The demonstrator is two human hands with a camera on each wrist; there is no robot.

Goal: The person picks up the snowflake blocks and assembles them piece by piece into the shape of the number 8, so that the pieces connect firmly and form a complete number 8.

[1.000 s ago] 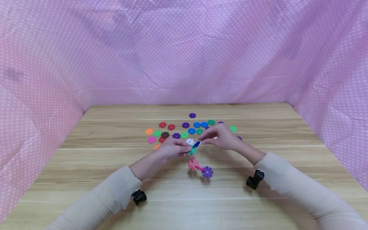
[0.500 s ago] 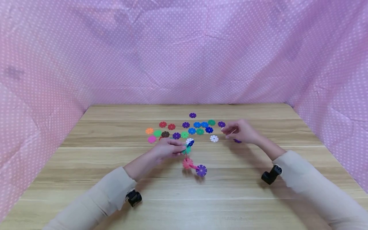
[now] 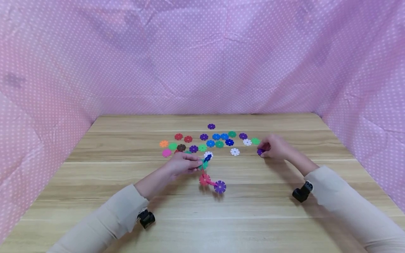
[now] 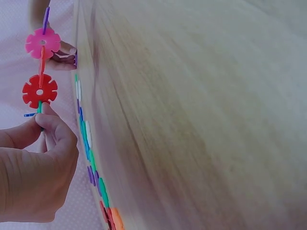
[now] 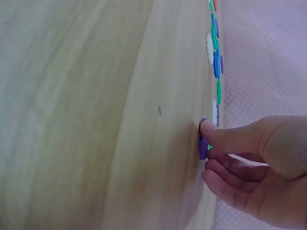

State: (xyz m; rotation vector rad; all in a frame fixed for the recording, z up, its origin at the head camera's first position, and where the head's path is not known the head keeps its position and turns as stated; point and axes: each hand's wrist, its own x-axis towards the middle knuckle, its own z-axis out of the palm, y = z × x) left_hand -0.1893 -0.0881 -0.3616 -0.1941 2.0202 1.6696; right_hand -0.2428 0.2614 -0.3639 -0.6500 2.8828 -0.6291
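Note:
My left hand (image 3: pixel 182 163) pinches the green notched disc (image 3: pixel 204 165) of a small chain of interlocking plastic discs. A dark blue disc (image 3: pixel 207 158) is slotted onto the green one. Below hang a red disc (image 4: pixel 40 91), another red one edge-on, a pink disc (image 4: pixel 43 43) and a purple disc (image 3: pixel 219 187) at the far end. At the right, my right hand (image 3: pixel 274 147) has its thumb and fingers at a loose purple disc (image 5: pixel 203 143) on the table. In the right wrist view the thumb lies on this disc, with the fingers around its far edge.
Several loose notched discs lie spread flat across the middle of the wooden table (image 3: pixel 202 225), among them a white disc (image 3: pixel 235 151), a brown disc (image 3: pixel 181 147) and an orange disc (image 3: pixel 164 143). A pink dotted cloth (image 3: pixel 202 70) surrounds the table's back and sides.
My right hand has left the chain's dark blue disc and moved right to the loose purple disc. The left hand has shifted slightly left with the chain.

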